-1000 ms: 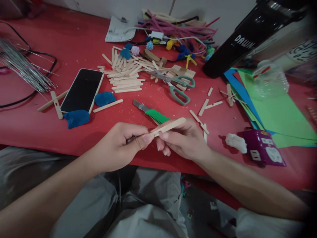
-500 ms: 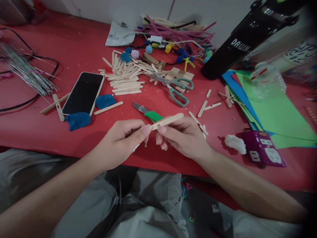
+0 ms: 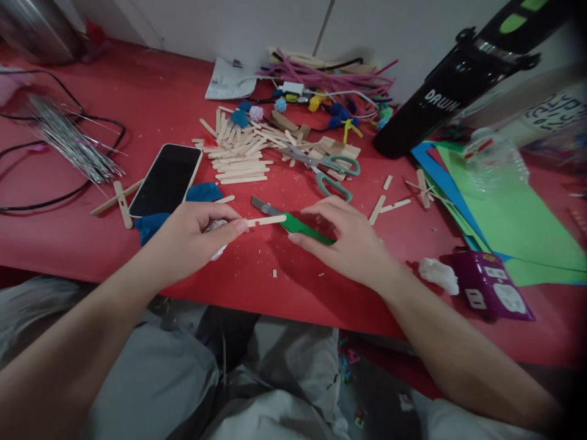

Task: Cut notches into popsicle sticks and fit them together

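Between thumb and fingers, my left hand [image 3: 197,235] pinches one end of a wooden craft stick [image 3: 270,220], which has a small notch cut in its edge. The stick points right, over the table. My right hand [image 3: 351,241] is open, thumb and fingers apart, around the handle end of a green utility knife [image 3: 302,227]. The knife lies on the table with its blade toward the upper left; I cannot tell whether my fingers touch it. Something whitish and crumpled [image 3: 218,227] shows partly behind my left fingers. Tiny wood scraps [image 3: 274,273] lie in front.
Beyond my hands are a pile of craft sticks [image 3: 241,165], scissors [image 3: 337,168] and a phone [image 3: 166,180]. A black bottle [image 3: 417,104] stands at the back right, by coloured paper sheets [image 3: 527,214] and a purple packet [image 3: 493,284]. Thin metal wires [image 3: 77,143] lie left.
My right hand has let go of the craft stick and opened over the knife. My left hand has moved left, still holding the stick. The view has shifted slightly.
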`<state>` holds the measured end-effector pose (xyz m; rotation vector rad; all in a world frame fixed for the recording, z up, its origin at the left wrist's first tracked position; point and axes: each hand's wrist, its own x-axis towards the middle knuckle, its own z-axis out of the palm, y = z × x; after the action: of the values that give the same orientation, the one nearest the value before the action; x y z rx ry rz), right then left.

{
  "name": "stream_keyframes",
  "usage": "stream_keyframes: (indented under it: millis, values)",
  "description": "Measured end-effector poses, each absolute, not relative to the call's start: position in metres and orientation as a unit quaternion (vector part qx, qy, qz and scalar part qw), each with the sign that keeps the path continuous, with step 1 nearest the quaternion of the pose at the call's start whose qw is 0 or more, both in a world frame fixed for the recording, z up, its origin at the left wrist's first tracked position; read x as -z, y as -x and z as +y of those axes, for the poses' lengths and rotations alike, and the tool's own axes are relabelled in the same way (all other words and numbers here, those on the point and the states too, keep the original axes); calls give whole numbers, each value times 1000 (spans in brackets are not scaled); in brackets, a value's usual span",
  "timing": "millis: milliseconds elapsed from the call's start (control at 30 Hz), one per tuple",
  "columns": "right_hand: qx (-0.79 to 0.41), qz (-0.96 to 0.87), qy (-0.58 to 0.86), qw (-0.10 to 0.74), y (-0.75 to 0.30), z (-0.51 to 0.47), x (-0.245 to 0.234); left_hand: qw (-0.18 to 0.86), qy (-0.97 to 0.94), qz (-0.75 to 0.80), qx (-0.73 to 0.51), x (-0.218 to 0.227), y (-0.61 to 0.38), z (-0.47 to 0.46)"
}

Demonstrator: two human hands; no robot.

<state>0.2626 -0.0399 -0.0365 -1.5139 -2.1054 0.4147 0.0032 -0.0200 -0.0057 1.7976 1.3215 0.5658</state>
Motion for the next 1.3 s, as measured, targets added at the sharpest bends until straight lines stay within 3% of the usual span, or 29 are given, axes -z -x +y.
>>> stream_keyframes:
  millis: [133,400,700,967,1300]
  values:
    - [-125,-781,588,169,-262,-42,37,398,-696,560,-208,9,6,-17]
    - [-268,-724,594,226,-265,-50,27,295,-765,543,-180,17,17,-7]
    - [-227,-794,530,193,-262,-47,23,374,-720,536,-234,18,20,-4]
    - [-260,-807,485,215,-253,-51,25,368,-711,527,-286,22,14,-9]
    - [-276,-806,485,200,-247,-54,25,253,-740,549,-295,29,5,-9]
